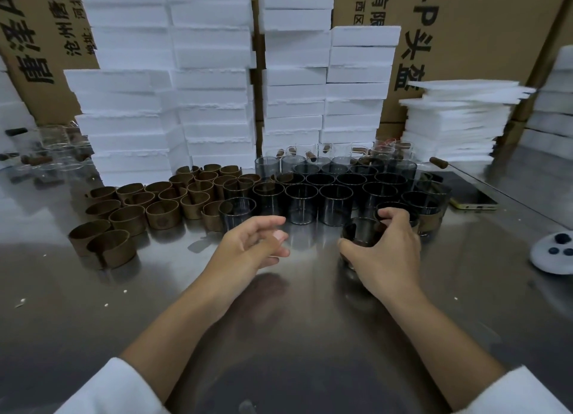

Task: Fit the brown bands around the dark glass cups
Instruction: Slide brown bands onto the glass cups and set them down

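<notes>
White sleeves at bottom edge, bare forearms reaching out over steel table [310, 320]. Right hand [384, 252] wrapped round dark glass cup [362, 233], upright, brown band seemingly already round it, just in front of dark cup cluster [335, 193]. Left hand [251, 243] empty, fingers loosely spread. Loose curled brown bands [130, 218] lie left of cluster, nearer left hand. Cardboard cartons [483, 26] behind cluster: Chinese print, "P" readable.

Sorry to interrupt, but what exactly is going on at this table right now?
A person is fitting brown bands onto dark glass cups. The right hand grips one cup on the steel table; the left hand hovers open and empty. Loose bands stand left, bare cups behind.
</notes>
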Available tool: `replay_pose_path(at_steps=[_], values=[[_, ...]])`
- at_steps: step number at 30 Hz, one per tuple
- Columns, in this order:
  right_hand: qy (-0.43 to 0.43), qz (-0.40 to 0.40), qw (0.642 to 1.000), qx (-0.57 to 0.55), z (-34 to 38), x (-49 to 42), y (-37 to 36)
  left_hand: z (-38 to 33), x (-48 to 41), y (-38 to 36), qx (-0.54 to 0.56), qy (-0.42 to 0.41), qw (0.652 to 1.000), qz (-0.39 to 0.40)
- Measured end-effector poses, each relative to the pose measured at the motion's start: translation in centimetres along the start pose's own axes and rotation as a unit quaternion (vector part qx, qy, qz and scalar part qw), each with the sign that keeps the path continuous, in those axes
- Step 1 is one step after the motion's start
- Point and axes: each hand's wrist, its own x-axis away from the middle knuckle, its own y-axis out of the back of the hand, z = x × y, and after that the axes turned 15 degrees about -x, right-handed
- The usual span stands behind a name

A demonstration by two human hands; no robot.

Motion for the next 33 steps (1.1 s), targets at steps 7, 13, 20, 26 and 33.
replay_pose_path(at_steps=[7,13,20,26,33], values=[[0.055,-0.002,0.997,0.062,-0.3,-0.7,0.1,0.0,-0.1,0.2,-0.001,-0.013,1.0,-0.028],[0.112,-0.022,0.985,0.131,-0.3,-1.3,0.3,0.5,-0.8,0.8,-0.042,-0.037,0.987,-0.15],[0.141,-0.021,0.974,0.175,-0.2,-1.6,0.1,1.7,-1.9,2.2,-0.179,-0.029,0.954,-0.238],[0.149,-0.044,0.972,0.175,-0.1,-1.6,0.0,2.7,-2.6,2.8,-0.294,-0.002,0.936,-0.194],[0.267,0.08,0.955,0.103,1.2,0.2,-1.3,2.3,-2.4,2.8,-0.338,-0.038,0.913,-0.225]])
